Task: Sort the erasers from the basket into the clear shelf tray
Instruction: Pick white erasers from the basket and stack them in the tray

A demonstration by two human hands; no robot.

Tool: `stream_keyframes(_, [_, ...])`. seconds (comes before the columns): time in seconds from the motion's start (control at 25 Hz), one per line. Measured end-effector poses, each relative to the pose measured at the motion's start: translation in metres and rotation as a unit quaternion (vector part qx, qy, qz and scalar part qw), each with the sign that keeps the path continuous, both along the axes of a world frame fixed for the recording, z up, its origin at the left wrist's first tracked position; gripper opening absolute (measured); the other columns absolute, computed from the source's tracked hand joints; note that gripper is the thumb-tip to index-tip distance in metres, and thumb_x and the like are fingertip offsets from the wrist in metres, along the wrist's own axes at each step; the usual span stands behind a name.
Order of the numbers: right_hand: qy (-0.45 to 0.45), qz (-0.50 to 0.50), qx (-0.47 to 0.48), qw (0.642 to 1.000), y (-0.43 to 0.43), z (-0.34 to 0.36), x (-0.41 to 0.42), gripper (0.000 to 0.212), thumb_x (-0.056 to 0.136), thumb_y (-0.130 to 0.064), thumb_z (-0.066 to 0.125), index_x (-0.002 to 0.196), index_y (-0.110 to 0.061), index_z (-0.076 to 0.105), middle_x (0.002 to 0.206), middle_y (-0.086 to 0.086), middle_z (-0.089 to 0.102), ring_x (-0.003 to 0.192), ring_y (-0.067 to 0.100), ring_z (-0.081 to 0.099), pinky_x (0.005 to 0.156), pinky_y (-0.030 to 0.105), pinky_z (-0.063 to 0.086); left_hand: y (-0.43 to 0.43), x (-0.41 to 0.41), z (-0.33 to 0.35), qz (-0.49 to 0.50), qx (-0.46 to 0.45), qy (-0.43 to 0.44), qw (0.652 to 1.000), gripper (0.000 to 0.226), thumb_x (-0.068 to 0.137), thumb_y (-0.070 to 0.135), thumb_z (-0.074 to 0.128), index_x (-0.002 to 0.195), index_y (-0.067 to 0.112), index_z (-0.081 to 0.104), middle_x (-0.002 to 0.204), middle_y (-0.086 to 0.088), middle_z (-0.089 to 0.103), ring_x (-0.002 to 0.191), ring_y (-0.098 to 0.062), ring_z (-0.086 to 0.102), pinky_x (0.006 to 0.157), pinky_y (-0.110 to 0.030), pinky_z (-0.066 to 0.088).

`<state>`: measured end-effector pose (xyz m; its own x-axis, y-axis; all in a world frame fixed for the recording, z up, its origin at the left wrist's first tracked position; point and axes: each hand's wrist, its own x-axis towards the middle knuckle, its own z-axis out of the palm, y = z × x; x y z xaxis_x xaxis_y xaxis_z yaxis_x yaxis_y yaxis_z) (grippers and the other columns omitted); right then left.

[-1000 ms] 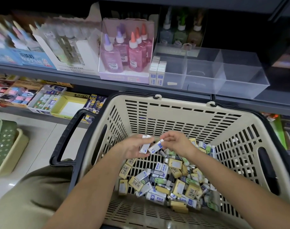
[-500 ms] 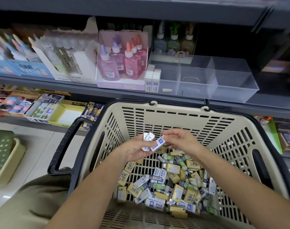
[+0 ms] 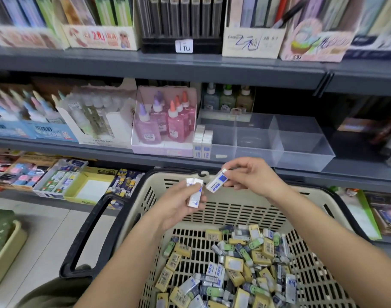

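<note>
A beige plastic basket (image 3: 239, 212) with black handles holds a heap of several wrapped erasers (image 3: 234, 270), yellow, white-blue and green. My left hand (image 3: 179, 205) grips two white-and-blue erasers (image 3: 195, 193) above the basket's far rim. Just to its right, my right hand (image 3: 252, 176) pinches one white-and-blue eraser (image 3: 218, 182) by its end. The clear shelf tray (image 3: 301, 138) sits on the grey shelf behind, split into three compartments. A few white erasers (image 3: 202, 143) stand upright in its left compartment; the other two compartments hold nothing.
A pink box of glue bottles (image 3: 165, 123) stands just left of the tray. More glue boxes (image 3: 94, 121) fill the shelf further left. A higher shelf (image 3: 190, 65) carries pen boxes. Lower shelves hold stationery boxes (image 3: 56, 178). Green and beige baskets (image 3: 1, 243) sit on the floor at left.
Both hands have risen out of the basket toward the shelf with their erasers. The view has tilted up, so the upper shelf now shows.
</note>
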<state>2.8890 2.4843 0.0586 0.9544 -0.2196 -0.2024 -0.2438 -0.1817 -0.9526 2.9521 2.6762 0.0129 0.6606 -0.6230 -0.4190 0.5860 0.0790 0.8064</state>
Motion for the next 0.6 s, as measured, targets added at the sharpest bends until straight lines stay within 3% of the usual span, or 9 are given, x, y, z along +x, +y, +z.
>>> stream_keyframes(0.2, [-0.096, -0.100, -0.064, 0.988, -0.010, 0.024, 0.046, 0.015, 0.087, -0.014, 0.064, 0.077, -0.025, 0.064, 0.078, 0.008, 0.071, 0.060, 0.007, 0.068, 0.053, 0.018, 0.052, 0.004, 0.035, 0.031, 0.097, 0.007, -0.100, 0.990, 0.017, 0.083, 0.015, 0.064, 0.099, 0.012, 0.061, 0.088, -0.006, 0.072, 0.080, -0.016, 0.069, 0.061, -0.030, 0.057])
stream_keyframes(0.32, [-0.129, -0.150, -0.158, 0.968, -0.025, 0.032, 0.079, 0.008, 0.087, -0.017, 0.063, 0.082, -0.023, 0.066, 0.086, 0.009, 0.073, 0.078, 0.018, 0.070, 0.072, 0.032, 0.056, -0.001, 0.055, 0.043, 0.151, 0.003, -0.122, 0.981, 0.010, 0.085, 0.016, 0.064, 0.094, 0.016, 0.059, 0.083, -0.003, 0.064, 0.078, -0.014, 0.064, 0.063, -0.030, 0.058])
stream_keyframes(0.4, [-0.127, -0.159, -0.245, 0.948, -0.031, 0.035, 0.097, 0.012, 0.086, -0.017, 0.062, 0.096, -0.017, 0.069, 0.094, 0.009, 0.071, 0.089, 0.023, 0.067, 0.084, 0.034, 0.053, -0.006, 0.063, 0.045, 0.166, 0.008, -0.132, 0.977, 0.008, 0.086, 0.017, 0.064, 0.092, 0.019, 0.059, 0.080, 0.000, 0.061, 0.076, -0.012, 0.061, 0.066, -0.031, 0.057])
stream_keyframes(0.52, [-0.098, -0.132, -0.301, 0.939, -0.025, 0.030, 0.115, 0.019, 0.088, -0.017, 0.060, 0.105, -0.016, 0.068, 0.102, 0.009, 0.069, 0.093, 0.025, 0.065, 0.081, 0.026, 0.049, -0.015, 0.069, 0.044, 0.168, 0.022, -0.130, 0.977, 0.009, 0.088, 0.016, 0.063, 0.096, 0.016, 0.060, 0.086, -0.003, 0.063, 0.081, -0.015, 0.062, 0.072, -0.034, 0.056])
stream_keyframes(0.6, [-0.071, -0.097, -0.321, 0.939, -0.019, 0.024, 0.123, 0.018, 0.089, -0.014, 0.058, 0.104, -0.016, 0.068, 0.106, 0.008, 0.069, 0.095, 0.025, 0.064, 0.081, 0.027, 0.049, -0.019, 0.072, 0.042, 0.169, 0.018, -0.118, 0.978, 0.012, 0.088, 0.014, 0.062, 0.099, 0.014, 0.059, 0.088, -0.004, 0.064, 0.082, -0.016, 0.063, 0.073, -0.035, 0.057])
